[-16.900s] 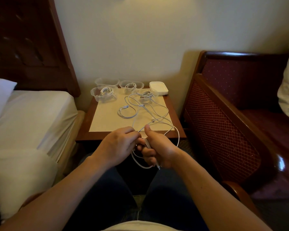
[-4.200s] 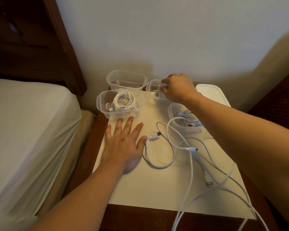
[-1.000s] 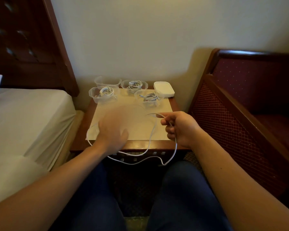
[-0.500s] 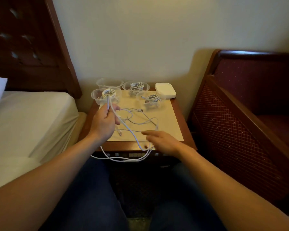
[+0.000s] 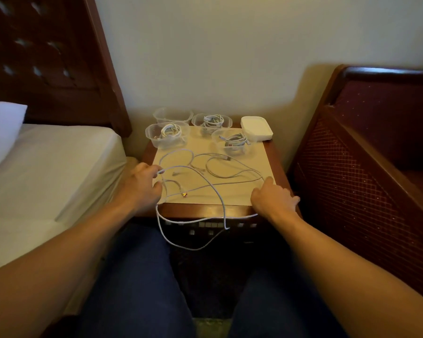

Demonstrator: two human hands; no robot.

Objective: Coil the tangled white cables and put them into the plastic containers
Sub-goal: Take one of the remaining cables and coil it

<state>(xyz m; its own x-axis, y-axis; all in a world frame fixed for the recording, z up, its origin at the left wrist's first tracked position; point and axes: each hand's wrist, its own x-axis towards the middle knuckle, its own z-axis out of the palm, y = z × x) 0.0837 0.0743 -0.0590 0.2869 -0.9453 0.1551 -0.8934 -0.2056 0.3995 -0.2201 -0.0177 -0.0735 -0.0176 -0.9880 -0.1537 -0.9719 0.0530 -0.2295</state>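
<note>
My left hand [image 5: 142, 185] has dropped from raised to the counter [image 5: 277, 164] edge, pinching the loose cable [image 5: 205, 181]; my right hand [image 5: 272, 195] rests beside it, grip relaxed. Three containers [image 5: 167, 136] hold coils. Next: untangle, then wind.
</note>
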